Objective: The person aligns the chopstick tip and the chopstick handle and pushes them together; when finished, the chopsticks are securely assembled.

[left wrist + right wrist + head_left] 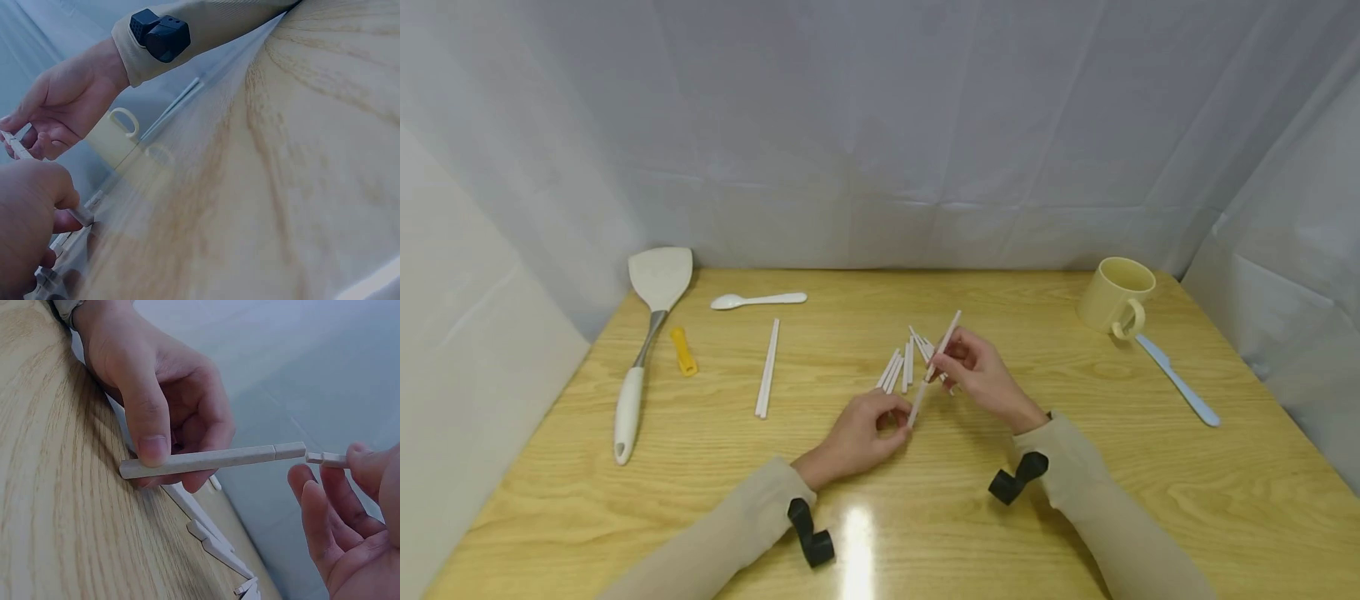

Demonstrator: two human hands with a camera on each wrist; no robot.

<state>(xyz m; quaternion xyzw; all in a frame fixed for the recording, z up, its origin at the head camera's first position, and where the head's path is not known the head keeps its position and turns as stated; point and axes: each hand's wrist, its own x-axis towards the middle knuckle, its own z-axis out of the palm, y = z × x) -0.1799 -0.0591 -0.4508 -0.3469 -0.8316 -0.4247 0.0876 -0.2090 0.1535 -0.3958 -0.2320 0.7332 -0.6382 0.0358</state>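
My left hand (867, 429) pinches a slim white stick (212, 460) between thumb and fingers, its lower end close to the tabletop. My right hand (988, 377) pinches a second white stick (950, 330), tilted up and away. In the right wrist view the two sticks point at each other almost in line; a groove rings the left one near its end, and the right one has a narrow stepped tip (314, 458). Whether the ends touch I cannot tell. Just beyond both hands, several short white sticks (908, 363) lie in a loose group, partly hidden by the right hand.
On the left lie a white spatula (629, 404), a yellow clip-like piece (683, 352), a white spoon (767, 299) and a pair of white chopsticks (767, 371). At the far right stand a yellow mug (1105, 300) and, beside it, a light-blue knife (1183, 386). Pale cloth borders the wooden table (1150, 500).
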